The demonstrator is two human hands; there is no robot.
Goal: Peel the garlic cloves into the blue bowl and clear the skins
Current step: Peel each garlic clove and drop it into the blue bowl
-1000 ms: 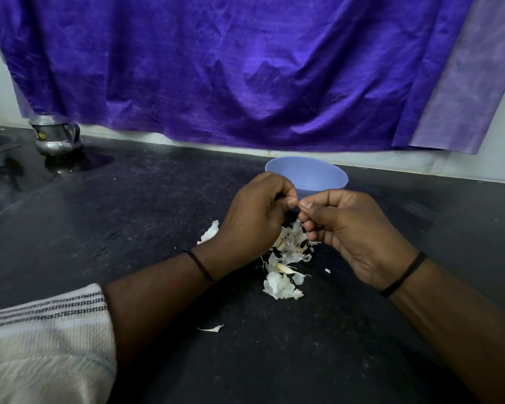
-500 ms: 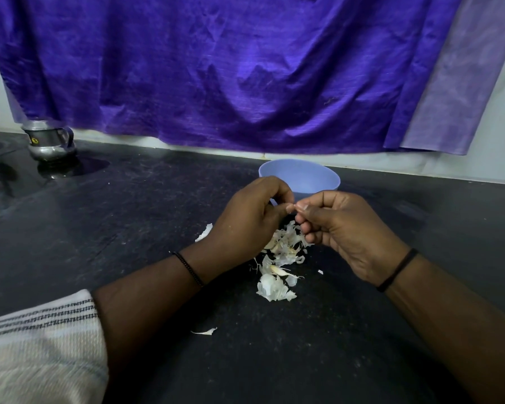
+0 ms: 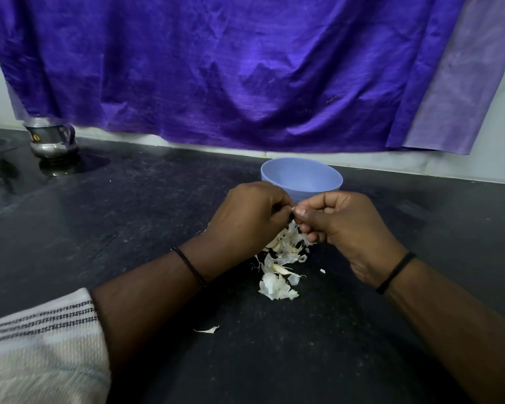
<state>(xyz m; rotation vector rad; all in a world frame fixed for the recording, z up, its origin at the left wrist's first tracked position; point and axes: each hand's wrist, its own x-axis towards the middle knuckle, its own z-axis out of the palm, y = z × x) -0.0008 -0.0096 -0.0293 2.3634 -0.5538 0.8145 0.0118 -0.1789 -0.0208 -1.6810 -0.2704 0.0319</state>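
Garlic skins (image 3: 279, 268) before blue bowl (image 3: 301, 177)

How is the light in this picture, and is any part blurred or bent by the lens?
Head view: dim, soft light; the black counter reflects the steel jug at left; the purple cloth shows a sheen; the striped sleeve is blurred near the lens; the wide angle curves the counter's back edge.
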